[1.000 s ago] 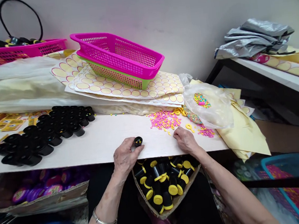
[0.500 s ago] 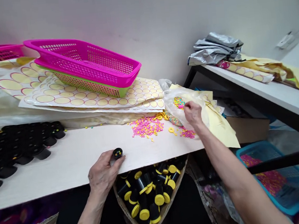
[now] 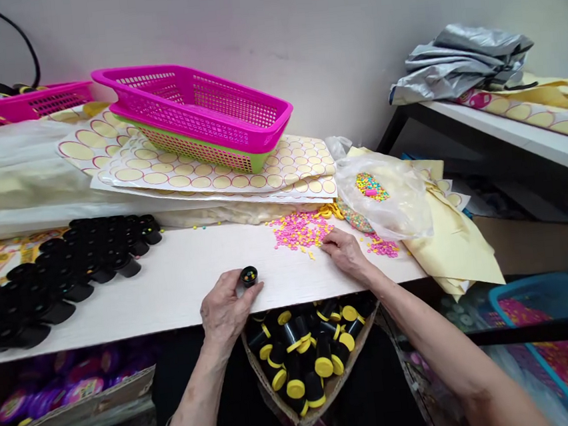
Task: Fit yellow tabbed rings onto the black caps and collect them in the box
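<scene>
My left hand grips a small black canister upright at the table's front edge. A few coloured beads show inside its open mouth. My right hand is at the right edge of a pile of pink and yellow beads, fingers pinched together and pointing left. Whatever is between those fingertips is hidden. Behind that hand, a clear plastic bag holds multicoloured beads with a small pink piece lying on them. Yellow plastic pieces lie by the bead pile.
Many black canisters stand grouped at left. Below the table edge, a cardboard box holds yellow-capped black canisters. Stacked pink and green baskets sit on printed sheets at the back. A blue basket is low at right.
My right hand has left the bead bag and come down-left to the pink pile, over where a yellow ring-ended piece lay. The pink piece stays in the bag. The view has turned left.
</scene>
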A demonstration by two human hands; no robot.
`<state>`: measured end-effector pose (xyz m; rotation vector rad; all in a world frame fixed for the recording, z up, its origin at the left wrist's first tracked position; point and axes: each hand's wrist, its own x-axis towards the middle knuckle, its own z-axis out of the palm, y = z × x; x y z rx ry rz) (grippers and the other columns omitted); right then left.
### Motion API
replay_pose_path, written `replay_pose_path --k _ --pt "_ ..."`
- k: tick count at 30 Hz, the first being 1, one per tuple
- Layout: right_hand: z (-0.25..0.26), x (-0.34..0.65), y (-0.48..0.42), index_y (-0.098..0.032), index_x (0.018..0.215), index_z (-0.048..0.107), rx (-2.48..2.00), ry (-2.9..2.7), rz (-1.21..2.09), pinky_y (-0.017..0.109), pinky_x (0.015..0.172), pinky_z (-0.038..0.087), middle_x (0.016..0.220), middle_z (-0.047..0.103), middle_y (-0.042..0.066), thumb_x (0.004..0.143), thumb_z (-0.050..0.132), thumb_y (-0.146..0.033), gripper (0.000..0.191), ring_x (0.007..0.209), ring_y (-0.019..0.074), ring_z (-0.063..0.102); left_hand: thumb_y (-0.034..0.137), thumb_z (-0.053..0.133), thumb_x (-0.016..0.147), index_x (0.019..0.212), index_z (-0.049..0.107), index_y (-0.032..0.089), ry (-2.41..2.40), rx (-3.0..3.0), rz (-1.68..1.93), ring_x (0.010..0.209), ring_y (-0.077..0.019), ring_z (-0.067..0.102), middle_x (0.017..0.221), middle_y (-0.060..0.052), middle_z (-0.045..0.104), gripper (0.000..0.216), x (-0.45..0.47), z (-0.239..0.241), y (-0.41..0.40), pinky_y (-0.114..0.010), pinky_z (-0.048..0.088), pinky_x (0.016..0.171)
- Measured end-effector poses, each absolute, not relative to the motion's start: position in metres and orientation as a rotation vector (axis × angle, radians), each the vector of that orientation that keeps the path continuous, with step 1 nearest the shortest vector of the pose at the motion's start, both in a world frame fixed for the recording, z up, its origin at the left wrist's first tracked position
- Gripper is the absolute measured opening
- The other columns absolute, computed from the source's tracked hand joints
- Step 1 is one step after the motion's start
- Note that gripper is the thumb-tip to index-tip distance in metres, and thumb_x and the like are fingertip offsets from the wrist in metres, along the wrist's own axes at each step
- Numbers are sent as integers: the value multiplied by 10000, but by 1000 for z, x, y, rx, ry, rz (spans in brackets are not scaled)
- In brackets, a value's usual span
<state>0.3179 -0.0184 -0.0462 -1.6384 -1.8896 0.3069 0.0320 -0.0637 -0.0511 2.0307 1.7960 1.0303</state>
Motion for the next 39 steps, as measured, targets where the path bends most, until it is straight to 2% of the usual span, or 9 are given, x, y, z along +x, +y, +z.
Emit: replay_pose_path --k 3,10,14,18,23,26,30,39 --pt "-44 310 -17 -192 667 606 -1767 -1856 266 246 628 349 746 554 8 774 525 -244 145 695 132 514 437 597 733 946 601 233 1775 2030 1067 773 -131 595 905 15 642 295 32 -53 -63 -209 435 675" --pt "-36 300 -30 -182 690 584 -1788 -1999 181 243 635 339 777 553 24 779 447 -136 170 715 133 515 443 579 745 939 608 228 1768 2045 1052 783 -135 594 905 10 642 292 32 -53 -63 -216 427 662" --pt "-32 306 -47 -178 712 583 -1759 -2108 118 242 662 344 797 557 34 779 430 -127 175 751 139 523 432 566 756 938 610 227 1732 2038 1071 794 -134 590 920 7 642 278 32 -52 -63 -212 428 672" --pt "-22 307 -50 -170 662 582 -1919 -2283 40 263 622 327 770 578 59 768 450 -151 170 720 159 531 426 575 752 937 612 230 1752 2031 1072 768 -127 590 908 15 640 271 32 -52 -63 -212 425 665" --pt "-16 313 -33 -163 635 606 -1865 -2307 323 261 615 335 778 613 67 753 509 -197 157 717 160 540 433 583 745 931 615 230 1759 2044 1069 795 -133 592 898 15 637 277 32 -52 -63 -215 426 678" --pt "-23 327 -31 -169 700 630 -1753 -2029 508 254 625 366 697 612 31 730 498 -180 137 682 150 541 425 584 746 932 616 232 1750 2036 1060 764 -125 591 902 19 638 270 33 -51 -64 -211 427 662" --pt "-36 339 -40 -164 719 625 -1701 -1651 666 256 560 378 556 555 -11 698 502 -214 134 556 137 504 408 601 728 926 615 232 1775 2052 1059 741 -129 587 892 17 639 265 33 -51 -64 -217 429 652" --pt "-40 316 -43 -197 707 620 -1676 -1895 375 256 689 385 766 578 18 747 523 -203 105 742 143 536 380 618 710 946 611 240 1788 2039 1038 720 -127 581 900 23 641 274 33 -53 -63 -213 430 632"
